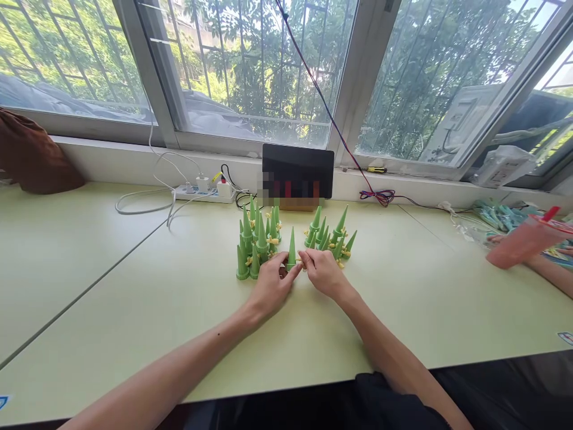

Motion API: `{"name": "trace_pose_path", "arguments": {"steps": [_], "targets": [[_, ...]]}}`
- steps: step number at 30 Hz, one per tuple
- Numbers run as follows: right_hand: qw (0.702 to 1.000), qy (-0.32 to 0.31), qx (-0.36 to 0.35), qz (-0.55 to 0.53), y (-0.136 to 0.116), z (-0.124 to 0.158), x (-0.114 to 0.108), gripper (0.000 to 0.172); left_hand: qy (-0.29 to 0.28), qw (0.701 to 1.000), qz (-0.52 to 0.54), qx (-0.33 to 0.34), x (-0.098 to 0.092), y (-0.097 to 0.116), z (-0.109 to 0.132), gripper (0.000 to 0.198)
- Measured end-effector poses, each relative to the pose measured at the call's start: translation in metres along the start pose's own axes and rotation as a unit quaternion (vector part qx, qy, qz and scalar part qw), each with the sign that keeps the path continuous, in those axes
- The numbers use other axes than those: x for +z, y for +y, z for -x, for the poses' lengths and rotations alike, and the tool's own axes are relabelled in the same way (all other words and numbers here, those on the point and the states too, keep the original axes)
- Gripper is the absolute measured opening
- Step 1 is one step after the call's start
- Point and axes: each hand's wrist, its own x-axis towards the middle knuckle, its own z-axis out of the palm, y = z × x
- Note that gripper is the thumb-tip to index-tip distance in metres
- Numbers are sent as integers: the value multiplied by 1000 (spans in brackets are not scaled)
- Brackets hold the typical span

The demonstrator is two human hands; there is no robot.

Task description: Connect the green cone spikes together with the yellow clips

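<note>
An upright green plastic cone (292, 248) stands on the pale green table (134, 286) between my two hands. My left hand (272, 282) is closed around its base. My right hand (323, 272) pinches a small yellow part (301, 261) at the cone's side. A cluster of several upright green cones (258, 242) with yellow pieces stands just left of it. Another group of green cones (330, 237), some leaning, lies just behind my right hand.
A dark screen (298, 171) leans against the window sill behind the cones. A white power strip (203, 192) with cables lies to its left. A brown bag (33, 156) sits far left. Another person's arm and a pink cup (523, 242) are at the right edge.
</note>
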Motion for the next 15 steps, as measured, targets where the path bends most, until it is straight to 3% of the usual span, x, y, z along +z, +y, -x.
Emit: {"name": "trace_pose_path", "arguments": {"steps": [9,15], "targets": [[999,20,20,-34,-1,-1,1,41,-38,998,29,-38,3,-1,-1,32],[998,19,-8,-64,-2,1,-2,19,-37,994,69,-75,4,-6,-3,38]]}}
